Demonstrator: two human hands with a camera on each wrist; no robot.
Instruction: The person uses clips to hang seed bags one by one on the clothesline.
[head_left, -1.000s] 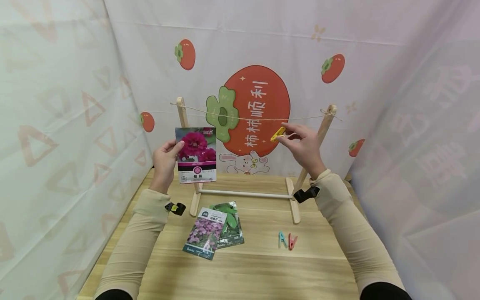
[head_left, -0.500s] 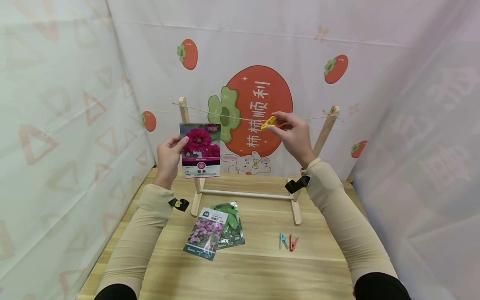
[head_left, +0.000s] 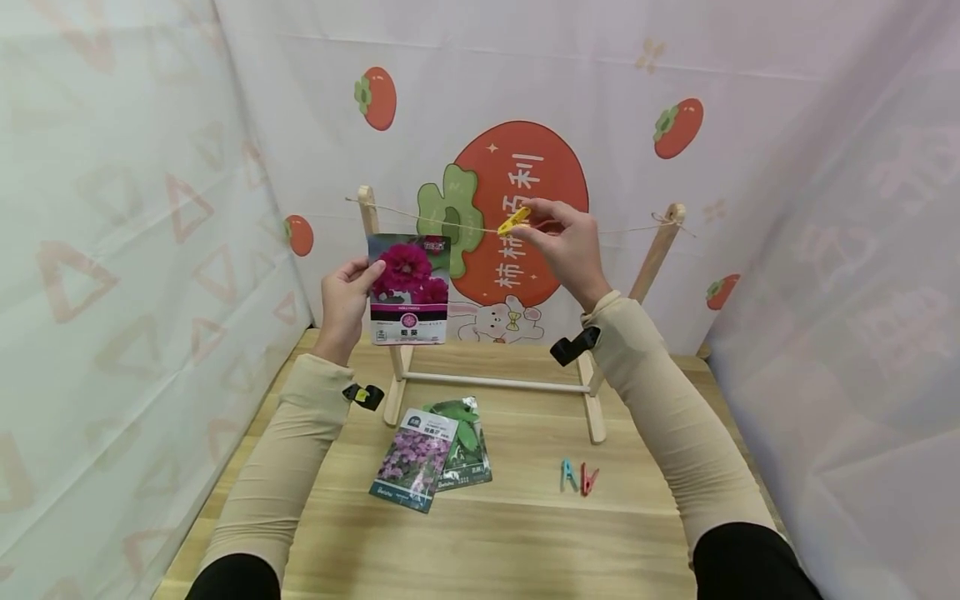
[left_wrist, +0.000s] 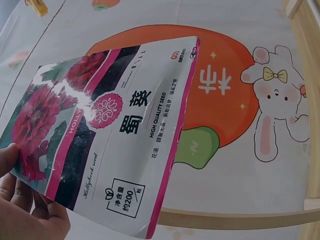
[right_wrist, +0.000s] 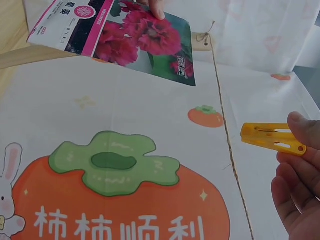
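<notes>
My left hand [head_left: 347, 304] pinches a hollyhock seed packet [head_left: 408, 292] by its left edge, thumb on the front. The packet hangs upright just below the left part of the twine [head_left: 480, 227]. Between thumb and fingers my right hand [head_left: 566, 250] pinches a yellow clothespin [head_left: 514, 221], which overlaps the twine in the head view. The right wrist view shows this yellow clothespin [right_wrist: 272, 137] beside the twine [right_wrist: 227, 135], a gap between them. There, the packet's top edge lies close to the twine.
The twine runs between two posts of a wooden stand [head_left: 654, 254] with a white crossbar [head_left: 495, 382]. Two more seed packets, one with purple flowers [head_left: 415, 458] and one green [head_left: 468, 450], overlap on the table. A blue clothespin [head_left: 568, 475] and a red clothespin [head_left: 588, 480] lie at right.
My right hand has moved left and up with the yellow clothespin, to the middle of the twine. My left hand has raised the hollyhock packet slightly and shifted it right.
</notes>
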